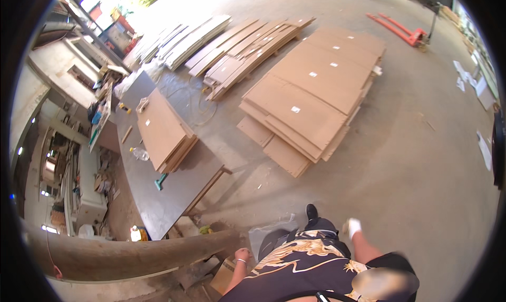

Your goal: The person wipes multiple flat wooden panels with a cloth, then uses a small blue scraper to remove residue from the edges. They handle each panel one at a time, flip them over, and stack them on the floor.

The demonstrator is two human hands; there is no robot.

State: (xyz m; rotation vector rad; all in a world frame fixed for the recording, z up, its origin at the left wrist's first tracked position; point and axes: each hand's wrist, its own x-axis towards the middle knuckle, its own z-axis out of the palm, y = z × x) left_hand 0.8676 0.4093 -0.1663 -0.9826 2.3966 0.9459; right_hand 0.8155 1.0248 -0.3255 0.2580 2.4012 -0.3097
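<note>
My left hand (243, 255), with a pale band at its wrist, hangs beside my dark shirt with a gold pattern at the lower edge. It is small in view, and its fingers are too unclear to show whether they are curled around anything. Nearest to it are a cardboard box (224, 274) and a thick brown beam (142, 252) to its left. My right hand does not show. Ahead on the left is a dark-topped table (174, 199) bearing a stack of brown boards (163, 131), a clear bottle (139, 154) and a green-handled tool (161, 181).
A large stack of flat brown boards (316, 86) lies on the floor ahead. Beyond it are long narrow boards (247, 54) and pale planks (195, 38). A red pallet truck (411, 37) stands far right. Papers (464, 74) lie along the right side.
</note>
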